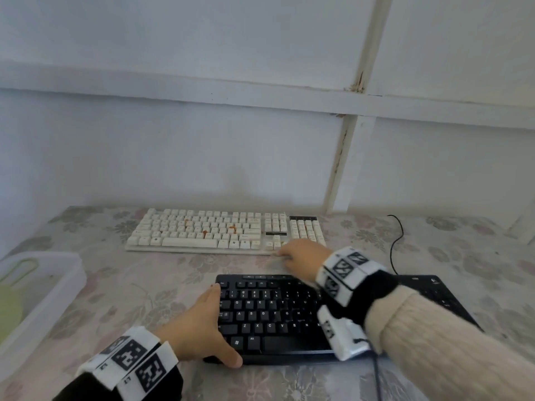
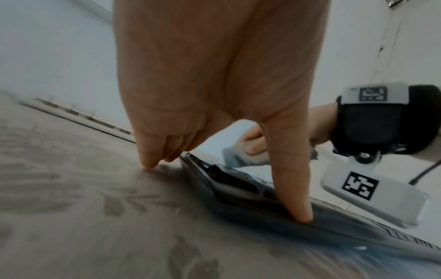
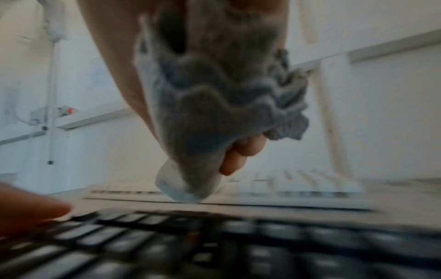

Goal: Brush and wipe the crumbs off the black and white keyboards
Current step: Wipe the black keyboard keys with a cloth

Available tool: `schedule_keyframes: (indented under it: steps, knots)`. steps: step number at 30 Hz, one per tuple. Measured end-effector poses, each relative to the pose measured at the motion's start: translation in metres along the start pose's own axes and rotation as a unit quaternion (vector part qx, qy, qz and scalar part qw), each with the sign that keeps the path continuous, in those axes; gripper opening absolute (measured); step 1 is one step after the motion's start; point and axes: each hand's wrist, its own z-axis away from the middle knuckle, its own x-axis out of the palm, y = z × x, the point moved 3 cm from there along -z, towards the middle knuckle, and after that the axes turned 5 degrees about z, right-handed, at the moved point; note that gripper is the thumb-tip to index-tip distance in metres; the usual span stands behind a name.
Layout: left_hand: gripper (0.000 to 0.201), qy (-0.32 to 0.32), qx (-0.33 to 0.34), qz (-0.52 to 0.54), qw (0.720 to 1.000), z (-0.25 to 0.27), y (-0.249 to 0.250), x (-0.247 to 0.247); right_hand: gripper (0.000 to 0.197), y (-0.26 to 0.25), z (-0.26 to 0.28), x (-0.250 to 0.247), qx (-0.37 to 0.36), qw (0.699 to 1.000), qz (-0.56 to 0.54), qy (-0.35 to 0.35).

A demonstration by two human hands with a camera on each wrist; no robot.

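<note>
The black keyboard (image 1: 275,314) lies near me on the flowered table. My left hand (image 1: 214,322) braces its left end, fingers straight along the side and thumb (image 2: 293,188) pressing the front edge. My right hand (image 1: 301,256) grips a bunched grey cloth (image 3: 214,113) and hovers over the strip of table between the two keyboards, just past the black one's far edge. Beyond it lies the white keyboard (image 1: 225,231), with orange crumbs (image 1: 233,227) among its middle keys. The right wrist view is blurred.
A clear plastic tub (image 1: 43,285) with a pale green object (image 1: 8,308) inside stands at the table's left edge. A black cable (image 1: 395,244) loops at the right behind the black keyboard. A white wall rises right behind the white keyboard.
</note>
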Motion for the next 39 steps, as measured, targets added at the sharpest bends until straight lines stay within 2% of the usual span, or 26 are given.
schedule_keyframes:
  steps: [2, 4, 7, 12, 20, 23, 28, 31, 36, 39]
  knots:
    - [0.125, 0.007, 0.02, 0.024, 0.999, -0.001, -0.002, 0.0, 0.033, -0.037, -0.018, 0.005, -0.045, 0.999, 0.007, -0.01]
    - [0.114, 0.016, 0.028, 0.05, 0.998, -0.001, -0.004, -0.001, 0.03, -0.059, -0.028, 0.01, -0.068, 0.997, 0.036, -0.024]
    - [0.107, 0.012, 0.025, 0.072, 0.997, 0.001, -0.006, -0.003, 0.026, -0.06, -0.032, 0.017, -0.066, 0.995, 0.076, -0.026]
    - [0.085, 0.0, 0.028, 0.081, 0.996, 0.004, 0.0, -0.002, 0.047, -0.008, -0.01, 0.018, -0.025, 0.996, 0.079, -0.038]
    - [0.094, 0.016, 0.034, 0.053, 0.998, 0.006, 0.005, -0.002, 0.033, 0.11, 0.059, 0.002, 0.073, 0.994, 0.073, -0.034]
    - [0.106, 0.007, 0.025, 0.068, 0.997, 0.004, 0.001, -0.003, 0.03, 0.149, 0.074, -0.001, 0.101, 0.99, 0.093, -0.039]
    - [0.111, 0.009, 0.012, 0.084, 0.996, 0.002, -0.006, -0.003, 0.028, 0.2, 0.087, -0.017, 0.166, 0.979, 0.111, -0.033]
    - [0.108, 0.006, 0.005, 0.102, 0.995, 0.002, -0.006, -0.002, 0.032, 0.217, 0.087, -0.016, 0.195, 0.972, 0.123, -0.036]
    - [0.11, 0.003, 0.005, 0.103, 0.995, 0.001, -0.007, -0.002, 0.037, 0.223, 0.084, 0.002, 0.186, 0.97, 0.154, -0.032]
    - [0.094, 0.014, 0.007, 0.101, 0.995, 0.005, -0.002, -0.002, 0.036, 0.231, 0.089, 0.001, 0.207, 0.96, 0.18, -0.05]
